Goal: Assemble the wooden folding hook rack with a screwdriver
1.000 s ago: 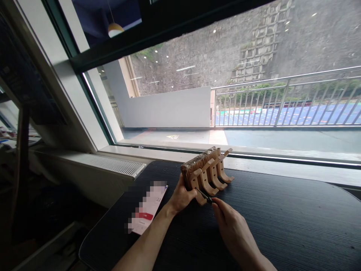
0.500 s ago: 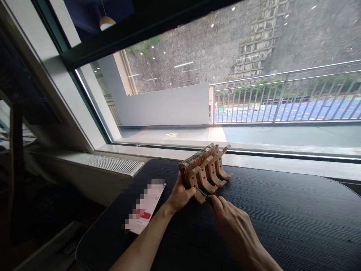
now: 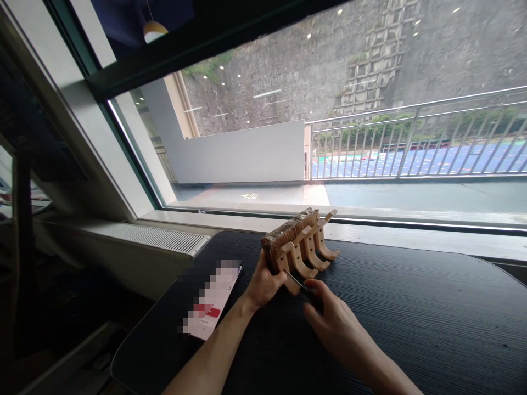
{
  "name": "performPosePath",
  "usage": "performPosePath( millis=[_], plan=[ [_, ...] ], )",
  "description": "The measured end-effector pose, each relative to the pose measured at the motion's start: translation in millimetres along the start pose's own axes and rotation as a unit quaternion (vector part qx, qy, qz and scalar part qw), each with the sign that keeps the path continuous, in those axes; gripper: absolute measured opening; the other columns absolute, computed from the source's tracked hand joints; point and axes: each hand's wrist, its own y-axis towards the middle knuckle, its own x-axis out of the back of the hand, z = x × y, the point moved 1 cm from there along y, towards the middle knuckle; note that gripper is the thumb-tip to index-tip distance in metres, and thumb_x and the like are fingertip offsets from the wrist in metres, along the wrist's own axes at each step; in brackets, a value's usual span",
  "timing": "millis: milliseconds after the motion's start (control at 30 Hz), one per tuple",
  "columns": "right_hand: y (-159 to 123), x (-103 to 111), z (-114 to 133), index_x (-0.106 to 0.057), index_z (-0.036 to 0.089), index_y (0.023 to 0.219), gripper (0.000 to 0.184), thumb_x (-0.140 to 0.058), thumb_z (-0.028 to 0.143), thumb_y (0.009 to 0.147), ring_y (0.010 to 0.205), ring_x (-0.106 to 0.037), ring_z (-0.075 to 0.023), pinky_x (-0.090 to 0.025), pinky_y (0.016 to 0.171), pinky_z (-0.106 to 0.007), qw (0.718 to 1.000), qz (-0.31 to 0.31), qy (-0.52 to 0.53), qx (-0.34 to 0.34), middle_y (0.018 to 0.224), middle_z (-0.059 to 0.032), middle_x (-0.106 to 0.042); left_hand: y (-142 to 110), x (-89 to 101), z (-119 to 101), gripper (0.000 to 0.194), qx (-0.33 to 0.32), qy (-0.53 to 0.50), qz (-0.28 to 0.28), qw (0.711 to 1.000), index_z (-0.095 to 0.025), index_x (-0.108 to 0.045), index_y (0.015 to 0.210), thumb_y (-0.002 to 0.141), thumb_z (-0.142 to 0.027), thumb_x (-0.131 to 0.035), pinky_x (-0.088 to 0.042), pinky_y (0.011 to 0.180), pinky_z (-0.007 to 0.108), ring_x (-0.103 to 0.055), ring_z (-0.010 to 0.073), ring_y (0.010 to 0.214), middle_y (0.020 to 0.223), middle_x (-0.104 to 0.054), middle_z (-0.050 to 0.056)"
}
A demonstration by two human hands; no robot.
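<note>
A wooden hook rack point(image 3: 291, 233) rests tilted on the dark table, with a rough bark-like top edge and several curved pale wooden hooks point(image 3: 312, 253) along its face. My left hand point(image 3: 263, 282) grips the rack's near end, its thumb beside the nearest hook. In my right hand point(image 3: 329, 310) is a screwdriver point(image 3: 304, 288) with a dark handle. Its thin shaft points up and left, and the tip meets the nearest hook close to my left thumb. The fastener at the tip is too small to make out.
A phone point(image 3: 216, 302) with a lit, partly blurred screen lies on the black table point(image 3: 411, 307), left of my left forearm. Beyond the far edge runs a white window sill point(image 3: 370, 230) under a large window. A vented ledge point(image 3: 164, 236) stands at the left.
My right hand has turned and its grip on the screwdriver handle has shifted, with more of the handle showing. The left hand and the rack stay almost in place.
</note>
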Motion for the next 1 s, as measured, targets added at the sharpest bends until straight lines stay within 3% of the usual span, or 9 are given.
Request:
performPosePath(
  millis=[100, 233, 400, 533, 667, 767, 900, 1000],
  plan=[
    [-5.3, 0.8, -1.9, -0.051, 0.017, 0.111, 0.04, -0.044, 0.013, 0.072, 0.091, -0.062, -0.0188, -0.049, 0.076, -0.029, 0.996, -0.06, -0.03, 0.06, 0.101, -0.0077, -0.064, 0.2, -0.1, 4.6, 0.051, -0.007, -0.002, 0.001, 1.0, -0.018, -0.042, 0.114, 0.067, -0.007, -0.061, -0.048, 0.084, 0.031, -0.059, 0.0176, 0.092, 0.101, -0.061, 0.003],
    [-8.2, 5.2, -4.5, -0.049, 0.019, 0.113, 0.032, -0.036, 0.012, 0.085, 0.085, -0.063, -0.0155, -0.049, 0.072, -0.027, 0.979, -0.083, -0.081, 0.168, 0.103, -0.0066, -0.061, 1.1, 0.7, 8.1, 0.052, -0.014, -0.007, 0.009, 1.0, -0.018, -0.041, 0.115, 0.068, -0.008, -0.061, -0.047, 0.087, 0.033, -0.059, 0.0191, 0.097, 0.106, -0.06, 0.005],
    [-7.0, 10.4, -11.4, -0.049, 0.017, 0.12, 0.033, -0.042, 0.013, 0.088, 0.072, -0.062, -0.0157, -0.047, 0.061, -0.027, 0.933, -0.094, -0.221, 0.267, 0.091, -0.0055, -0.064, 1.7, 2.6, 5.6, 0.052, 0.003, -0.007, 0.022, 1.0, -0.018, -0.042, 0.115, 0.068, -0.011, -0.064, -0.047, 0.088, 0.034, -0.059, 0.0197, 0.099, 0.108, -0.06, 0.006],
    [-6.1, 8.7, -12.7, -0.051, 0.015, 0.116, 0.03, -0.044, 0.011, 0.087, 0.065, -0.06, -0.0161, -0.044, 0.058, -0.029, 0.913, -0.095, -0.273, 0.287, 0.08, -0.0044, -0.063, 2.0, 2.3, 2.5, 0.056, 0.012, -0.015, 0.03, 0.999, -0.019, -0.04, 0.118, 0.068, -0.011, -0.064, -0.046, 0.091, 0.034, -0.057, 0.0204, 0.104, 0.112, -0.06, 0.006],
    [-6.7, 4.2, -7.1, -0.055, 0.017, 0.104, 0.021, -0.041, 0.013, 0.089, 0.065, -0.063, -0.0156, -0.044, 0.059, -0.026, 0.928, -0.105, -0.234, 0.269, 0.079, -0.0049, -0.066, 1.9, 1.1, 0.4, 0.055, 0.013, 0.006, 0.013, 1.0, -0.02, -0.042, 0.117, 0.067, -0.01, -0.063, -0.046, 0.091, 0.034, -0.057, 0.0204, 0.104, 0.111, -0.06, 0.005],
    [-7.6, 1.3, -4.7, -0.054, 0.018, 0.101, 0.019, -0.039, 0.023, 0.091, 0.061, -0.065, -0.0157, -0.042, 0.054, -0.025, 0.96, -0.097, -0.182, 0.19, 0.075, -0.0031, -0.069, 1.4, 0.0, -1.7, 0.055, 0.013, 0.007, 0.009, 1.0, -0.021, -0.042, 0.117, 0.067, -0.009, -0.062, -0.046, 0.091, 0.034, -0.058, 0.0197, 0.103, 0.108, -0.061, 0.004],
    [-7.3, 1.8, -3.5, -0.056, 0.02, 0.097, 0.028, -0.033, 0.035, 0.093, 0.065, -0.067, -0.0189, -0.044, 0.055, -0.027, 0.994, -0.007, -0.106, 0.038, 0.07, -0.002, -0.069, 0.4, -1.2, -3.4, 0.055, 0.013, 0.014, 0.0, 1.0, -0.02, -0.041, 0.116, 0.066, -0.007, -0.061, -0.045, 0.092, 0.033, -0.057, 0.0195, 0.103, 0.108, -0.06, 0.004],
    [-6.5, 6.8, 1.3, -0.056, 0.022, 0.093, 0.032, -0.029, 0.037, 0.093, 0.072, -0.067, -0.0205, -0.046, 0.061, -0.029, 0.997, 0.031, -0.075, -0.007, 0.075, -0.0027, -0.07, 0.0, -1.5, -1.0, 0.054, 0.007, 0.017, -0.005, 1.0, -0.02, -0.042, 0.115, 0.066, -0.007, -0.061, -0.045, 0.092, 0.033, -0.057, 0.0188, 0.102, 0.108, -0.06, 0.003]
  ],
)
